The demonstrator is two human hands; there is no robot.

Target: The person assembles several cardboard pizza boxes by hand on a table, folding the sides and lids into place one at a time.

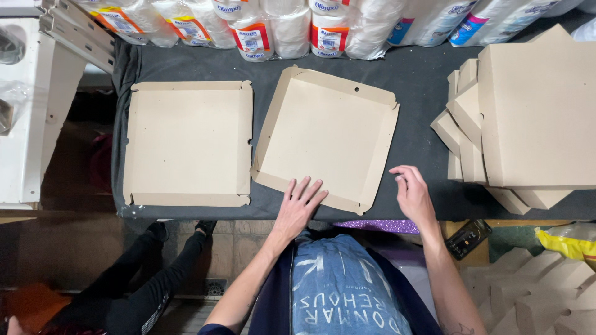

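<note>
A shallow tan cardboard tray (323,133) with raised side flaps lies tilted in the middle of the dark table. My left hand (299,203) lies flat with fingers spread on the tray's near edge. Just off the tray's right corner, my right hand (411,192) rests on the dark cloth with its fingers loosely curled and nothing in them. A flat stack of unfolded cardboard blanks (186,142) lies to the left of the tray.
Folded cardboard boxes (534,111) are piled at the right of the dark table (416,74). Wrapped paper rolls (279,28) line the far edge. A phone (467,237) lies at lower right. Another person's legs in black (155,273) show at lower left.
</note>
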